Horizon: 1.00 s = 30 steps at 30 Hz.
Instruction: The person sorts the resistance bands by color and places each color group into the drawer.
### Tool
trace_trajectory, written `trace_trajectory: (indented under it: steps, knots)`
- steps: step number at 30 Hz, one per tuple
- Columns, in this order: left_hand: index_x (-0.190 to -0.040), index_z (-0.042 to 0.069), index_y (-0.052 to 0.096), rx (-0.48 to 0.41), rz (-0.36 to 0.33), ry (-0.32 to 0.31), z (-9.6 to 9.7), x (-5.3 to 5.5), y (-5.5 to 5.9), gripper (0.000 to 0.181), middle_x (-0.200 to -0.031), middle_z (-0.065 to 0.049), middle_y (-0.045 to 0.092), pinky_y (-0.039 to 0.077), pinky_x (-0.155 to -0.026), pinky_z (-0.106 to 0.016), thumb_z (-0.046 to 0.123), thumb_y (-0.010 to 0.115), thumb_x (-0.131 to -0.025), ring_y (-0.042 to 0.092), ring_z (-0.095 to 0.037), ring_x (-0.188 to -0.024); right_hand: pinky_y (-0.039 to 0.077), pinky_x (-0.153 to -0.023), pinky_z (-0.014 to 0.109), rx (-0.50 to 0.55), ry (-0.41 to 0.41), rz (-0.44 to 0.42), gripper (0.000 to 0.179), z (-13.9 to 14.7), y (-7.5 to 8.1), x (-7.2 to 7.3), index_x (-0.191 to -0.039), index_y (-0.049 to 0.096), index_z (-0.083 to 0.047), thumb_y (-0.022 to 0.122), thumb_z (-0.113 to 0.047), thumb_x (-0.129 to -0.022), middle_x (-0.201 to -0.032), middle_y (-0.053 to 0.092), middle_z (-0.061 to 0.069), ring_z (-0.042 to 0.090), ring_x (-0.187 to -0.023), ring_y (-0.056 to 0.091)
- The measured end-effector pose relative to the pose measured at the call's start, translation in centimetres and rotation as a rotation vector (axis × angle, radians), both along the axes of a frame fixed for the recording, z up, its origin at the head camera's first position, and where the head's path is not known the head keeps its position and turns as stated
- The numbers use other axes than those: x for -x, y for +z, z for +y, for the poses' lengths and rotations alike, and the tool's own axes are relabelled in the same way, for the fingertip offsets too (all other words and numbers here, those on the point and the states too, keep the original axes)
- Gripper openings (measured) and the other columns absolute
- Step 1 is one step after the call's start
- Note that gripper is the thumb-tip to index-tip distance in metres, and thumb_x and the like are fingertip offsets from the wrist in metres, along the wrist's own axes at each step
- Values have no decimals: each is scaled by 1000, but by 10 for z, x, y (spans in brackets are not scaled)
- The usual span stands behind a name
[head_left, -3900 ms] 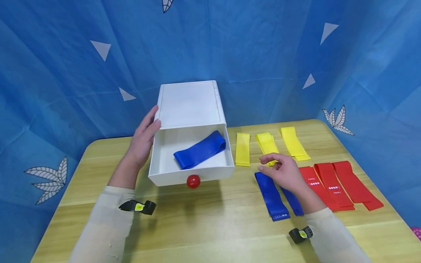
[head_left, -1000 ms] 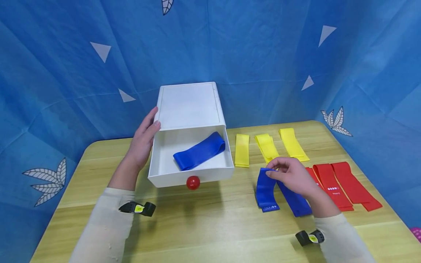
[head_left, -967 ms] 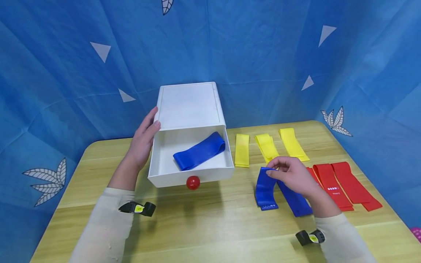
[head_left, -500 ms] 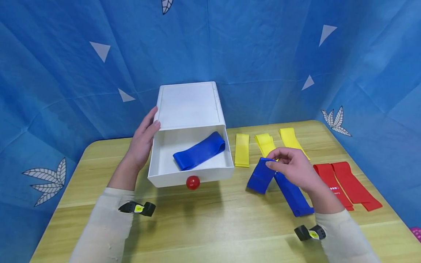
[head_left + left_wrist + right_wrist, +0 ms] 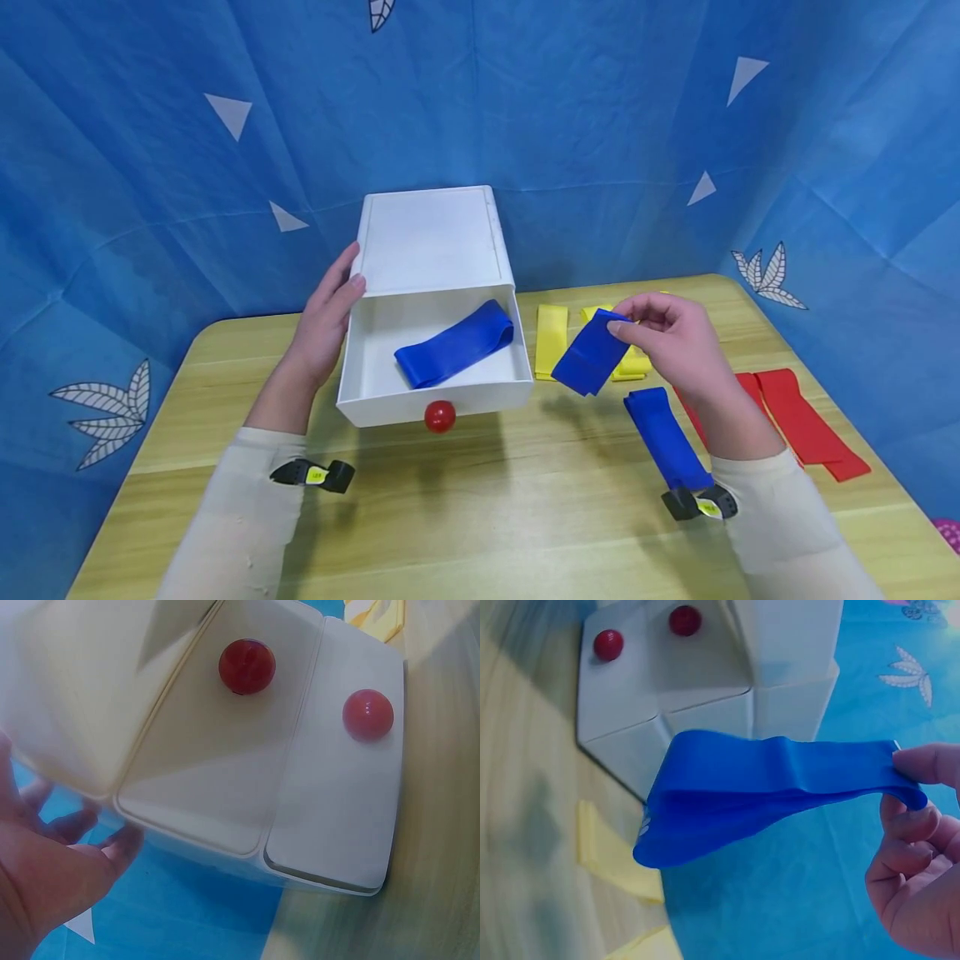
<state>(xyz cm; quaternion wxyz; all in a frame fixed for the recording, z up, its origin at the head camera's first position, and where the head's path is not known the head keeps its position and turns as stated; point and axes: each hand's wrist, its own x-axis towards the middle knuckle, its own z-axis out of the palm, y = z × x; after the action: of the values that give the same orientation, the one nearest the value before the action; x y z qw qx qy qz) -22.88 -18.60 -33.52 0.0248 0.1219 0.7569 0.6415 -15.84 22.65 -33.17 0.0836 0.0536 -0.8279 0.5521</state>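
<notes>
My right hand (image 5: 678,342) pinches one end of a blue resistance band loop (image 5: 591,354), raised above the table to the right of the open drawer (image 5: 435,404). In the right wrist view the held band (image 5: 742,776) hangs as a flattened loop between thumb and fingers. A second blue band (image 5: 453,343) lies slantwise inside the drawer. My left hand (image 5: 322,329) rests against the left side of the white drawer cabinet (image 5: 435,237), its fingers extended along the wall. Another blue band (image 5: 667,437) lies on the table below my right hand.
Yellow bands (image 5: 552,342) lie at the table's back right, partly covered by my right hand and the held band. Red bands (image 5: 810,421) lie farther right. Closed drawers with red knobs (image 5: 247,666) sit under the open one. A blue curtain (image 5: 600,125) hangs behind.
My right hand has taken hold of a blue band from the table and lifted it up and away, leaving another blue band there. My left hand stays on the cabinet.
</notes>
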Motion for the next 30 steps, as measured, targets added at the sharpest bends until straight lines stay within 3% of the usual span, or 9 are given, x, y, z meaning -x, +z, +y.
trace_trajectory:
  steps: [5,10,17,30]
  knots:
    - [-161,35,16,-5,-5,4,0,1,0,64,-164,4,15,37,-105,-57,50,41,-104,28,-29,-142,44,-61,29,39,-36,9,18,-6,19,2,-105,70,-3,69,-18,-95,-85,62,4,20,-75,52]
    - [-161,34,16,-17,0,0,0,1,0,64,-164,4,14,36,-106,-58,49,41,-104,27,-29,-143,46,-61,27,100,-53,76,14,-15,41,4,-105,74,-7,71,-16,-94,-87,65,3,20,-78,55]
    - [-161,35,17,-22,-4,3,0,0,-1,64,-164,4,14,35,-106,-58,49,42,-104,27,-29,-143,43,-58,25,299,-44,140,12,-31,68,7,-100,76,-4,74,-12,-91,-84,63,8,23,-76,51]
    - [-161,33,16,-23,6,-2,0,1,-1,64,-164,3,14,35,-106,-59,48,42,-104,27,-30,-142,39,-56,25,535,36,209,8,-65,93,10,-95,74,0,74,-5,-89,-76,60,9,19,-62,43]
